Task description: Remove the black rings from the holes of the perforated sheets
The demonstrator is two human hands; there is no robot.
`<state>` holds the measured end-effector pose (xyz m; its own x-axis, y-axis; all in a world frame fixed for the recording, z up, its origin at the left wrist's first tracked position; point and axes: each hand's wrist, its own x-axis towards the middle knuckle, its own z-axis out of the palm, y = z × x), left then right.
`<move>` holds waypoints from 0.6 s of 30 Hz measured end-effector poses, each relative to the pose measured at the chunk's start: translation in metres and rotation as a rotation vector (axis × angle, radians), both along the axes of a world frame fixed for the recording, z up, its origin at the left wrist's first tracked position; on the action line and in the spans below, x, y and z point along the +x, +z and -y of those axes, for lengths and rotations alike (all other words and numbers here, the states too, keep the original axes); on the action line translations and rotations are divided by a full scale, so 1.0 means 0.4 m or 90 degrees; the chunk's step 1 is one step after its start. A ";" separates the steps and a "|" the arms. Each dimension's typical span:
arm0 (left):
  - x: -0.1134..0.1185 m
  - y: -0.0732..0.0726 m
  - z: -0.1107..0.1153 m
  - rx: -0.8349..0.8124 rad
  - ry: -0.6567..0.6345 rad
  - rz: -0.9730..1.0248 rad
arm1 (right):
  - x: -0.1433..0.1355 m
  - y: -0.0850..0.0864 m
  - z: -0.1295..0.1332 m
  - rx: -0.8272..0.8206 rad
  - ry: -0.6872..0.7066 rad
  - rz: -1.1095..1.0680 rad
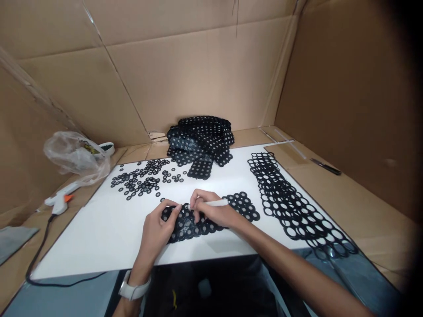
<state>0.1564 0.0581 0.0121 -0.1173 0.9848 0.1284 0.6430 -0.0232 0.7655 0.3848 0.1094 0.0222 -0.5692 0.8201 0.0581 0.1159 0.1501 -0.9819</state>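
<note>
A black strip of joined rings with grey centres [243, 204] lies on the white board [99, 237] in front of me. My left hand [158, 226] is at the strip's left end, its thumb and index finger closed on the edge there. My right hand [214, 211] is closed around a slim white pen-like tool [216, 203], which rests across the hand. The fingertips of that hand are down at the strip's upper edge, close to my left thumb. The tool's tip is too small to make out.
Loose black ring pieces [145, 182] are scattered at the back left. Behind stands a heap of finished-looking dotted strips [201, 141]. Large-holed black netting [291, 202] runs down the right, near a dark knife-like tool [325, 166]. A corded glue gun [61, 200] and plastic bag [77, 154] are left.
</note>
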 end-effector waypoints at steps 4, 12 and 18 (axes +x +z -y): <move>-0.016 0.015 -0.021 -0.020 -0.040 -0.034 | 0.023 -0.011 -0.011 -0.029 -0.027 -0.007; -0.050 0.123 -0.130 -0.186 -0.303 -0.017 | 0.036 -0.015 -0.016 -0.010 -0.037 0.002; -0.020 0.094 -0.130 -0.170 -0.311 -0.012 | 0.043 -0.008 -0.007 0.030 -0.044 0.015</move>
